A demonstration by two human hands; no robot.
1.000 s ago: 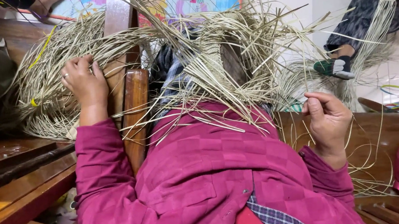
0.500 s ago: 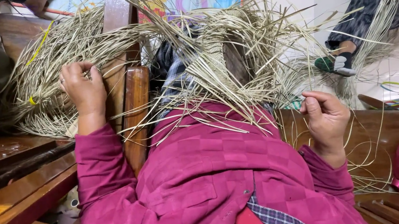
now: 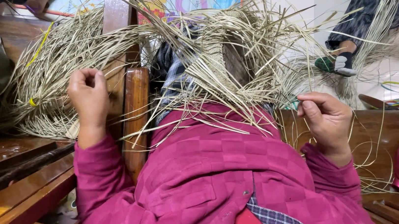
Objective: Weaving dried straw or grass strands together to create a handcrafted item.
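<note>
Wooden bench (image 3: 20, 195) — I see my left hand (image 3: 88, 96) fisted on the straw bundle (image 3: 47, 68), right hand (image 3: 326, 118) pinching loose strands (image 3: 234, 69) taut.

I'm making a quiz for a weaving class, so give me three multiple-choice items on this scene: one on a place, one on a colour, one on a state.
1. Where is the left hand?
A. on the straw bundle
B. on the pink bag
C. on the floor

2. What colour is the jacket?
A. green
B. magenta
C. white

3. How is the right hand?
A. flat open
B. out of view
C. pinching a straw strand

Key: 1 A, its fingers curl into the straw bundle beside the wooden armrest. 2 B, both sleeves show magenta. 3 C, thumb and forefinger close on a straw strand.
</note>
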